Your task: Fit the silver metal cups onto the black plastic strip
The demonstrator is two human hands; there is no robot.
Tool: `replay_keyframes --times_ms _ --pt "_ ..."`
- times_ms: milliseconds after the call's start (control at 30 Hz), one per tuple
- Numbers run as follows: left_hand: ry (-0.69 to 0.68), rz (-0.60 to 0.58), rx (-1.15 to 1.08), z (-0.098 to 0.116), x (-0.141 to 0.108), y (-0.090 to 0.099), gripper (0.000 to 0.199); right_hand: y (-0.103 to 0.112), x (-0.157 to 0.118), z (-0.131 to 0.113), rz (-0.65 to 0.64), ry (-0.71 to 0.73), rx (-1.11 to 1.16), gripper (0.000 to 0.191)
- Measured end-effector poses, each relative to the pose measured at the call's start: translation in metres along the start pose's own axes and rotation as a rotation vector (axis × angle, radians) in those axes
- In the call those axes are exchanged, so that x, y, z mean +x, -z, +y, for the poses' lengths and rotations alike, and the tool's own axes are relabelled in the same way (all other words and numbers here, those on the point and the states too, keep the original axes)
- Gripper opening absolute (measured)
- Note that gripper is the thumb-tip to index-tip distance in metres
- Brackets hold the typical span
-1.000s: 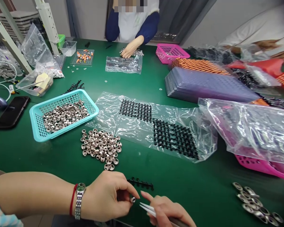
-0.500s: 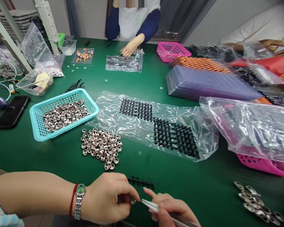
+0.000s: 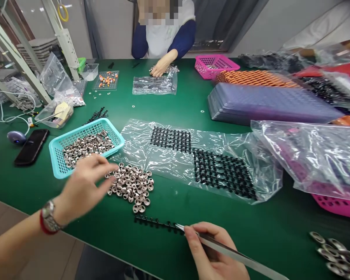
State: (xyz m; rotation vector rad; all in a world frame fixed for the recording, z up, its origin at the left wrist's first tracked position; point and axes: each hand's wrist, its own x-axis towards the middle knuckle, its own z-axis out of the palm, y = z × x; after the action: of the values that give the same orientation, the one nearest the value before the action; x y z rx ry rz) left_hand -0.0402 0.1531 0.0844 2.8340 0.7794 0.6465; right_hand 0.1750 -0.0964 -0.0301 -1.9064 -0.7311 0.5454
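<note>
My left hand (image 3: 84, 186), a little blurred, has its fingers apart at the left edge of a pile of silvery rings (image 3: 131, 186), beside the turquoise basket (image 3: 57, 165) of similar parts. Nothing shows between its fingers. My right hand (image 3: 212, 249) grips metal tweezers (image 3: 236, 254). Their tips meet the right end of a thin black strip with small knobs (image 3: 154, 222), which lies on the green table below the pile. Behind, two black knobbed grids (image 3: 170, 139) rest on a clear plastic bag (image 3: 146, 155).
Metal parts (image 3: 334, 254) lie at the lower right. Stacked purplish trays (image 3: 268, 105) and a bagged pink basket (image 3: 335, 204) stand right. A phone (image 3: 32, 147) lies left. Across the table, a person's hand (image 3: 161, 66) touches small parts near a pink basket (image 3: 216, 64).
My left hand has moved from beside the tweezers to the pile, and its fingers have opened. The tweezer tips have shifted up onto the black strip. The view has shifted slightly.
</note>
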Motion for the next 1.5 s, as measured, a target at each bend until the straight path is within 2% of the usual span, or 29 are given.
replay_keyframes --times_ms 67,133,200,400,500,600,733,900,1033,1200,1500 --pt "-0.131 -0.125 -0.149 0.022 -0.010 -0.023 0.016 -0.002 0.000 0.001 0.007 0.002 0.001 0.039" --pt "-0.165 -0.190 -0.200 0.036 -0.018 -0.041 0.014 -0.005 0.001 0.000 0.005 0.005 0.004 0.040" --pt "-0.159 -0.233 -0.213 0.040 -0.021 -0.051 0.010 -0.007 0.000 -0.005 0.007 0.026 0.003 0.040" --pt "-0.136 -0.327 -0.222 0.032 -0.022 -0.056 0.009 -0.016 -0.006 -0.025 0.166 0.103 -0.064 0.038" --pt "-0.141 -0.355 -0.218 0.033 -0.022 -0.057 0.010 -0.015 -0.004 -0.026 0.137 0.216 -0.118 0.033" --pt "-0.182 -0.345 -0.174 0.033 -0.023 -0.056 0.009 -0.013 0.000 -0.024 0.121 0.302 -0.171 0.027" --pt "-0.269 -0.249 -0.137 0.033 -0.026 -0.055 0.013 -0.013 0.002 -0.025 0.109 0.318 -0.192 0.027" --pt "-0.332 -0.154 -0.362 0.048 -0.029 -0.058 0.017 -0.013 0.001 -0.026 0.120 0.370 -0.241 0.024" --pt "-0.418 -0.180 -0.478 0.064 -0.029 -0.071 0.018 -0.008 0.001 -0.024 0.112 0.381 -0.252 0.023" --pt "-0.547 -0.249 -0.374 0.072 -0.031 -0.089 0.027 -0.007 0.001 -0.021 0.111 0.356 -0.238 0.025" --pt "-0.573 -0.205 -0.286 0.072 -0.035 -0.089 0.019 -0.006 0.001 -0.015 0.118 0.338 -0.176 0.022"
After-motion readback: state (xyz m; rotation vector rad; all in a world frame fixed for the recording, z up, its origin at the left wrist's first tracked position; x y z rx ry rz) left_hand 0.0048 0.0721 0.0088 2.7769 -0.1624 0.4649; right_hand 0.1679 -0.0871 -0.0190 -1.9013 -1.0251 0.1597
